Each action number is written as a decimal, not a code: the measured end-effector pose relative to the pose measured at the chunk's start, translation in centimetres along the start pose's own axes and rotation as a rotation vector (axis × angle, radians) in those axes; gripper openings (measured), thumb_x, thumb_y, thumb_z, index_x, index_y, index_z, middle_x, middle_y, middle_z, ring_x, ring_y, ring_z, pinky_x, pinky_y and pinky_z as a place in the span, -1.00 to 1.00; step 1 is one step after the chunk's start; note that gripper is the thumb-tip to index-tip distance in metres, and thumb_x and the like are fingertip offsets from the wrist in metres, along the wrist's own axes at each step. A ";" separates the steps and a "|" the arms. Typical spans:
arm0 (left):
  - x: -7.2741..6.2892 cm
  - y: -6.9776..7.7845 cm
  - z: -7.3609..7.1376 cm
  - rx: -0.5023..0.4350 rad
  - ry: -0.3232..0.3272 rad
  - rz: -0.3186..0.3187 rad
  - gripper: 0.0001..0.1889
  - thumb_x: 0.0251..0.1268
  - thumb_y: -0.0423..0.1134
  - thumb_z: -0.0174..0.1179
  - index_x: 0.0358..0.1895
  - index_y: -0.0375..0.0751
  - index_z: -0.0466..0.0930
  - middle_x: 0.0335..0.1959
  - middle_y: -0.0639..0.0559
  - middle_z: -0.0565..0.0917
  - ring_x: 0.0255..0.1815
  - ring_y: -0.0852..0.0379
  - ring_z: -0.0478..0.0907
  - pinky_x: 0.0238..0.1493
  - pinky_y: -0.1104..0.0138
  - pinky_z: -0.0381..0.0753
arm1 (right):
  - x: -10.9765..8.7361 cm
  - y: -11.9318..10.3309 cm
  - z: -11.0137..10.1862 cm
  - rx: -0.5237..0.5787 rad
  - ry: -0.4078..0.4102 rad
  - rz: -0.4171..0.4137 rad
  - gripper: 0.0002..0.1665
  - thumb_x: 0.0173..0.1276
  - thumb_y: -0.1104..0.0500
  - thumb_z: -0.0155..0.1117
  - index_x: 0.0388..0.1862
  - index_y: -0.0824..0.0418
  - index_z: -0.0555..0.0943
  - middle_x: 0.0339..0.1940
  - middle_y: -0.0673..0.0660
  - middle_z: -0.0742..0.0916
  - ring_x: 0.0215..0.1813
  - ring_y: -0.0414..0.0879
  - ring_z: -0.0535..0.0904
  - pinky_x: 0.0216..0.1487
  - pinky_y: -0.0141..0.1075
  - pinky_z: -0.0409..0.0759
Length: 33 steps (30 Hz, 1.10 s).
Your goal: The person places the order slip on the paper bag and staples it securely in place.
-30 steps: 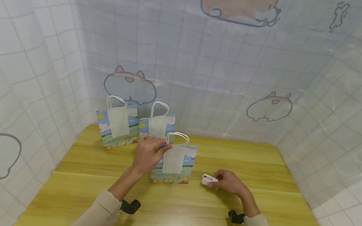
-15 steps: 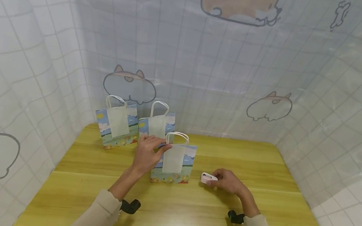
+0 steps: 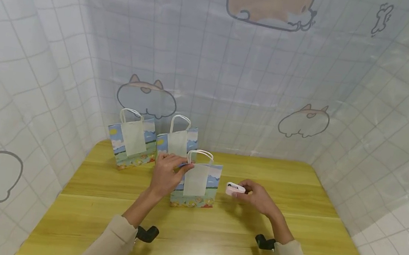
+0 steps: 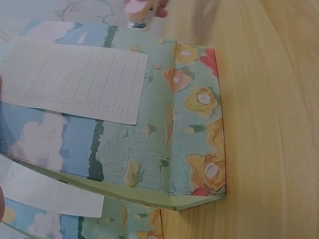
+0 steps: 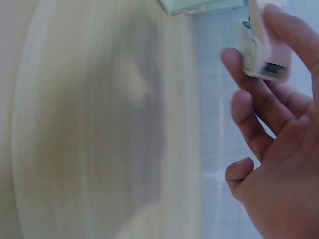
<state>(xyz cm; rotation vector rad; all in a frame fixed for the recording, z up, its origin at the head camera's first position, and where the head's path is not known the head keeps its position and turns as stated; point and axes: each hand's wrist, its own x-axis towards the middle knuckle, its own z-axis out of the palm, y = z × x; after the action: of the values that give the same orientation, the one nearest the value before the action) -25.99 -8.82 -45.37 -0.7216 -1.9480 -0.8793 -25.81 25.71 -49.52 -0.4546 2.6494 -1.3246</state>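
A paper gift bag (image 3: 211, 188) with a sky-and-flower print, a white label and white handles stands upright, foremost on the table. My left hand (image 3: 165, 176) pinches its top left edge beside the handle, thumb on the front. To the bag's right, my right hand (image 3: 260, 199) holds a small pink and white stapler (image 3: 234, 190) between thumb and fingers, raised over the table. Seen from the right wrist, the stapler (image 5: 274, 45) shows a dark slot at its end, and the lower fingers are loosely bent. The left wrist view shows the bag's front (image 4: 134, 144) close up.
Two matching gift bags, one at the back left (image 3: 133, 139) and one (image 3: 177, 141) partly behind the front bag, stand on the wooden table (image 3: 279, 176). Hanging sheets (image 3: 248, 86) with dog drawings enclose the back and sides.
My right hand has lifted the stapler up from near the tabletop and moved it slightly left, further back. The left hand keeps its pinch on the front bag, which stays in place.
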 end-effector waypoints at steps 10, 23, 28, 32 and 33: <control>-0.1 -0.1 0.0 0.005 -0.014 -0.014 -0.83 0.08 -0.14 0.50 -0.29 -0.10 0.82 -0.37 0.05 0.80 -0.30 0.06 0.69 -0.14 0.10 0.31 | 0.0 -2.8 -0.5 0.047 0.088 -0.078 -0.58 0.38 -0.02 0.41 0.07 0.18 0.58 -0.20 0.13 0.62 -0.23 0.03 0.46 -0.39 -0.33 0.40; -0.2 0.0 0.0 0.006 0.005 0.008 -0.84 0.05 -0.18 0.52 -0.31 -0.12 0.82 -0.40 0.05 0.80 -0.35 0.06 0.68 -0.17 0.09 0.31 | -1.4 -8.0 -1.2 0.162 0.151 -0.178 -0.56 0.47 0.11 0.30 0.23 0.27 0.51 -0.17 0.15 0.59 -0.26 0.01 0.42 -0.36 -0.31 0.40; -0.1 0.0 0.0 0.004 0.002 0.005 -0.84 0.06 -0.17 0.52 -0.30 -0.12 0.82 -0.39 0.06 0.80 -0.34 0.07 0.68 -0.16 0.09 0.32 | -0.8 -7.6 -1.0 0.193 0.170 -0.175 -0.54 0.48 0.11 0.29 0.26 0.25 0.49 -0.15 0.18 0.56 -0.28 0.03 0.40 -0.37 -0.33 0.37; -0.1 0.1 -0.1 0.003 0.003 0.012 -0.84 0.05 -0.18 0.52 -0.30 -0.12 0.82 -0.39 0.05 0.80 -0.34 0.07 0.68 -0.16 0.09 0.32 | 0.2 -6.4 -0.6 0.217 0.186 -0.157 -0.50 0.48 0.08 0.29 0.32 0.18 0.47 -0.06 0.18 0.57 -0.19 0.09 0.41 -0.29 -0.28 0.41; -0.1 0.1 -0.1 0.005 0.003 0.016 -0.84 0.06 -0.18 0.52 -0.30 -0.12 0.82 -0.39 0.05 0.80 -0.34 0.07 0.68 -0.16 0.09 0.32 | 0.3 -6.2 -0.6 0.225 0.191 -0.155 -0.49 0.48 0.07 0.30 0.33 0.17 0.47 -0.04 0.17 0.58 -0.15 0.09 0.42 -0.26 -0.27 0.43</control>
<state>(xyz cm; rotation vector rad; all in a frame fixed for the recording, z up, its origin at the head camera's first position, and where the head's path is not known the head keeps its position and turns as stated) -25.84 -8.83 -45.43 -0.7315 -1.9382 -0.8657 -25.00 22.52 -44.23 -0.5348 2.6110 -1.7718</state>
